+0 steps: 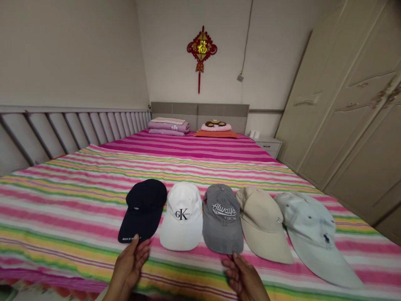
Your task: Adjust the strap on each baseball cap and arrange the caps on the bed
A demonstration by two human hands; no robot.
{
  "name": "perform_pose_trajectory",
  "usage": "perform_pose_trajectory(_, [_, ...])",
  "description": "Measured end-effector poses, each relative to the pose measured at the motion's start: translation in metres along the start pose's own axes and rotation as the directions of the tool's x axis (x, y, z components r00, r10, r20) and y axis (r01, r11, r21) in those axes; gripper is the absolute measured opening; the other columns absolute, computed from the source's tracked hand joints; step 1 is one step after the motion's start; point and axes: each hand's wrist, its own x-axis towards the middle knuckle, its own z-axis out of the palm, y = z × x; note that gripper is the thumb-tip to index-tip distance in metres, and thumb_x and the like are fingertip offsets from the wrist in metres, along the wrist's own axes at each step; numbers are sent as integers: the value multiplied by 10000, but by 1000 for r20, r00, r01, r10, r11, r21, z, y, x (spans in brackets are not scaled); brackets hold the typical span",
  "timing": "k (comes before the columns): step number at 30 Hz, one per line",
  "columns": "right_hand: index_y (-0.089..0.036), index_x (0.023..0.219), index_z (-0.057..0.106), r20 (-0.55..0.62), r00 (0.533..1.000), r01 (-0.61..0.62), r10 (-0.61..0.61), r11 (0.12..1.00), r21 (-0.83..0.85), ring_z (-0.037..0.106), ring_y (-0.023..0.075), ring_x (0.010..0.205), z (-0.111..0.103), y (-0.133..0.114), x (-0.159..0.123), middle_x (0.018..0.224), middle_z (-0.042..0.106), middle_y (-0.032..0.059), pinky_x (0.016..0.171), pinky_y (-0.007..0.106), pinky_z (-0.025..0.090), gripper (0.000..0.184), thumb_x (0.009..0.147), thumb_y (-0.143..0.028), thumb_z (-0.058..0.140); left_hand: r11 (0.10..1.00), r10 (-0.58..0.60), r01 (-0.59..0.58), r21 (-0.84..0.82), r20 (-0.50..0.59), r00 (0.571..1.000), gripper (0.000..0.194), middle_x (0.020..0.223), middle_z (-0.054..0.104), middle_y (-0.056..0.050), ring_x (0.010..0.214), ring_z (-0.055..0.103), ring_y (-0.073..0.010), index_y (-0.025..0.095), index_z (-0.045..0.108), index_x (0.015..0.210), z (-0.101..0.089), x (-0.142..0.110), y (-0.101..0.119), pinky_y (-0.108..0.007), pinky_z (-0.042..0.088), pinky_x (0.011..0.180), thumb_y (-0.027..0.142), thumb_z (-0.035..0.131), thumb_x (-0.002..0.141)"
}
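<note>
Five caps would be too exact a tally, so several caps lie in a row on the striped bedspread. At the left end is a navy-black cap [145, 200]; my left hand [130, 261] pinches its brim edge, thumb on top. Beside it lies a white cap [183, 200] with "CK" lettering. My right hand [242, 276] meets the front brim edge of the grey "Always" cap [222, 230], thumb and finger closed on it. Farther right are a beige cap [261, 221] and a pale green-grey cap [310, 225] with a small dark emblem. All brims point toward me.
The striped bedspread [78, 200] covers the bed. Folded purple bedding [169, 126] and a pink pile [216, 126] sit by the headboard [222, 110]. A metal rail [75, 125] runs along the left. A nightstand [269, 146] and wardrobe [338, 108] stand at right.
</note>
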Motion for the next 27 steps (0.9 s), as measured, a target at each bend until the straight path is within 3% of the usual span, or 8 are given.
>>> perform_pose_trajectory(4, [-164, 741, 444, 22, 1000, 5, -6, 1000, 22, 549, 79, 402, 0, 0, -1, 599, 682, 44, 361, 147, 369, 417, 550, -333, 773, 999, 17, -18, 50, 25, 1000, 111, 490, 625, -30, 370, 547, -88, 109, 514, 661, 3, 9, 4, -171, 458, 393, 109, 538, 770])
perform_pose_trajectory(18, [-152, 718, 464, 89, 996, 0, -7, 996, 89, 539, 70, 397, -3, 1, 1, 551, 655, 25, 361, 135, 342, 398, 558, -358, 766, 988, 6, -19, 151, 87, 996, 133, 430, 598, -32, 353, 534, -100, 97, 529, 612, -8, 14, 1, -177, 451, 382, 88, 561, 741])
perform_pose_trajectory(23, [-148, 731, 489, 87, 996, -3, -4, 998, 70, 528, 63, 386, -3, 0, -2, 538, 642, 17, 350, 127, 318, 373, 566, -341, 763, 988, -5, -13, 156, 113, 994, 133, 439, 597, -32, 348, 519, -96, 106, 519, 614, -10, 12, 4, -174, 439, 372, 84, 553, 741])
perform_pose_trajectory(27, [-139, 719, 493, 71, 997, -4, 4, 1000, 2, 505, 63, 358, -9, -4, -6, 468, 605, 5, 332, 125, 310, 384, 573, -393, 742, 978, -42, 25, 207, 82, 996, 114, 483, 621, -61, 423, 581, -140, 94, 544, 631, -11, 13, 2, -215, 489, 438, 137, 580, 730])
